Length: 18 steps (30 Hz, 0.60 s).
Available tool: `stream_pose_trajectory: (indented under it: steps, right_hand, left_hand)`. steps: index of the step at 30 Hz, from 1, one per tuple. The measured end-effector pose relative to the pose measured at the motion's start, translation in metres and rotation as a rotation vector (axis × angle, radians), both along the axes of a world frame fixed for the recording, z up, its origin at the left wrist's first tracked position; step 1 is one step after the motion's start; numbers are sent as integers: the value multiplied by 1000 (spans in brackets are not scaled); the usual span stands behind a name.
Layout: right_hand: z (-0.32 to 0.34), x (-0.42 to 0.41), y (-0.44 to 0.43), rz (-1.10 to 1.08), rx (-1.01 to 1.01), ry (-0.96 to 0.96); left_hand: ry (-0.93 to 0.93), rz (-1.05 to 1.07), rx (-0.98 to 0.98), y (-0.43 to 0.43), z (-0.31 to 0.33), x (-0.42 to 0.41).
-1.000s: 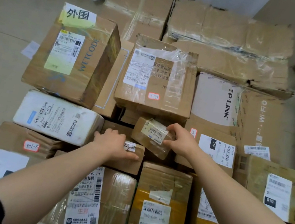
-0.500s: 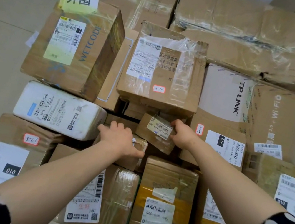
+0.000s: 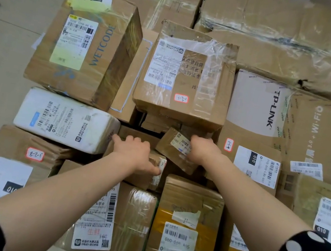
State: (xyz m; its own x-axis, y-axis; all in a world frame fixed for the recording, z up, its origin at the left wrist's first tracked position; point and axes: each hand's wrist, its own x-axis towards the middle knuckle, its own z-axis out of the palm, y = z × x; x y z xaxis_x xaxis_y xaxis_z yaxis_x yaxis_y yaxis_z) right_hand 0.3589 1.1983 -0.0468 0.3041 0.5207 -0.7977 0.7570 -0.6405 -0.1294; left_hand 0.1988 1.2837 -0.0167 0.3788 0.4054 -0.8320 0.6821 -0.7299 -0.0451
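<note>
Holding the small parcel [image 3: 172,148] by its right end with the right hand [image 3: 202,151], fingers curled round it; lying tilted in the gap at the middle of the pile, tucked just under the near edge of the taped box [image 3: 186,74] and beside the TP-LINK box [image 3: 258,103]. Gripping the flat brown box [image 3: 140,178] just below it with the left hand [image 3: 133,153], fingers hooked over the far edge, thumb along the labelled near side. Could catch the parcel's upper corner under the taped box if pulled straight up, and so tip that box toward the near edge of the pile. Might lose the one-ended hold on the glossy tape and drop the parcel deeper into the gap. Could also nudge the white parcel [image 3: 62,119], just beside the left fingertips, by dragging the flat box out in the same move. Safer to slide toward the near side first, then lift.
</note>
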Motion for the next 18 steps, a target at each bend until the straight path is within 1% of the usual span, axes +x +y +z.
stream_pose_trajectory:
  steps: [2, 5, 8, 10, 13, 16, 18]
  right_hand:
    - [-6, -3, 2, -29, 39, 32]
    - [-11, -7, 5, -58, 141, 18]
    - [-14, -15, 9, 14, 296, 9]
    - [-16, -23, 13, 99, 341, 30]
    - [-19, -22, 19, 141, 315, -10]
    - [-17, -9, 21, 50, 252, 35]
    - [-13, 0, 20, -25, 254, 84]
  left_hand:
    - [-50, 25, -30, -2, 0, 2]
    - [-112, 17, -77, -7, -3, 6]
    - [-142, 26, -116, -6, -8, 11]
    - [-150, 52, -133, -4, -10, 12]
    - [-148, 84, -155, -3, -11, 13]
    - [-129, 33, -160, -4, -12, 13]
    - [-122, -5, -148, -5, -12, 14]
